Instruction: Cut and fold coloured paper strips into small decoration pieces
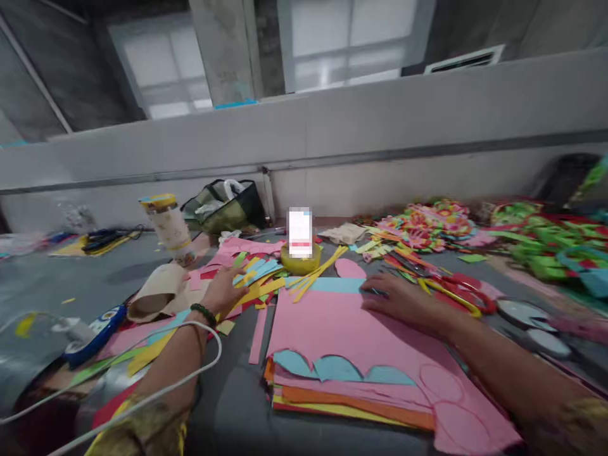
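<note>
My left hand, wearing a beaded bracelet, reaches among blue, yellow and red paper strips. Its fingers are apart, and no held thing shows in them. On the upper right of a pink sheet rests my right hand, fingers curled. A slim dark bit shows at these fingers, too small to name. The pink sheet lies on a stack of coloured paper, with a blue band along its top and blue scalloped shapes near its lower edge. Oval outlines mark the pink paper at lower right.
Behind the sheet stand a yellow tape roll and a phone. Red-handled scissors lie to the right, before paper piles. A cup, a cardboard tube and a white cable are at left.
</note>
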{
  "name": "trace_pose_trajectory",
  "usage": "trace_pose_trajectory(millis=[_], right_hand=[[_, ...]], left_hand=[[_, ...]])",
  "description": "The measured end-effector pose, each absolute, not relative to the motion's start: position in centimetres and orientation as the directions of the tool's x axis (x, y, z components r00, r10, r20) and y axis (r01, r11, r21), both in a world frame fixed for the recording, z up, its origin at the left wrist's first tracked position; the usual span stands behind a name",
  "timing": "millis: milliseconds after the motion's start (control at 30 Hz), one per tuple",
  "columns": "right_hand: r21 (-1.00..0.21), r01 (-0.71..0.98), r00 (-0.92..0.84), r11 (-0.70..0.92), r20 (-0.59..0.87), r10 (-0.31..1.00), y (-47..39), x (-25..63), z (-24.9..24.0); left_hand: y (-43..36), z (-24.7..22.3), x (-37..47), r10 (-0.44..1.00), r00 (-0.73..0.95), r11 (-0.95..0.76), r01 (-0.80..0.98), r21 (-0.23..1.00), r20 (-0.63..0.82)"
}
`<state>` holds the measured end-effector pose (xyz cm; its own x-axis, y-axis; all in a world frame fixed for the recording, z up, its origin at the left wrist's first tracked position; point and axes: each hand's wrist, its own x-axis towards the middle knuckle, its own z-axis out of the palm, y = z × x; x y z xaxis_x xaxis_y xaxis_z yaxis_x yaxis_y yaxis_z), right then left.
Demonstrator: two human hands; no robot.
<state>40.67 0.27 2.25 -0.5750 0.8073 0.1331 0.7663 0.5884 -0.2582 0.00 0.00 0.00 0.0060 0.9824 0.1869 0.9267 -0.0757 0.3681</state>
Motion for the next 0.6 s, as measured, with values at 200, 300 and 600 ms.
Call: trace_pose_trajectory(millis=[200,300,600], right_hand=[[-0.255,0.770,-0.573,0.586,0.128,0.809,-0.1,40.8,2.3],[-0.255,0.767,-0.576,0.589,0.129,0.807,0.0,40.7,2.4],[-0.244,0.773,-0.573,0.585,0.125,0.810,0.2,40.8,2.3]], left_hand=[[0.1,-0.7,-0.1,0.988,-0.051,-0.011,0.918,0.398,0.144],[0.4,-0.5,-0.5,0.992,-0.069,0.018,0.907,0.420,0.107],[0.4,-0.3,-1.2,0.986,-0.144,0.081,0.856,0.511,0.084]])
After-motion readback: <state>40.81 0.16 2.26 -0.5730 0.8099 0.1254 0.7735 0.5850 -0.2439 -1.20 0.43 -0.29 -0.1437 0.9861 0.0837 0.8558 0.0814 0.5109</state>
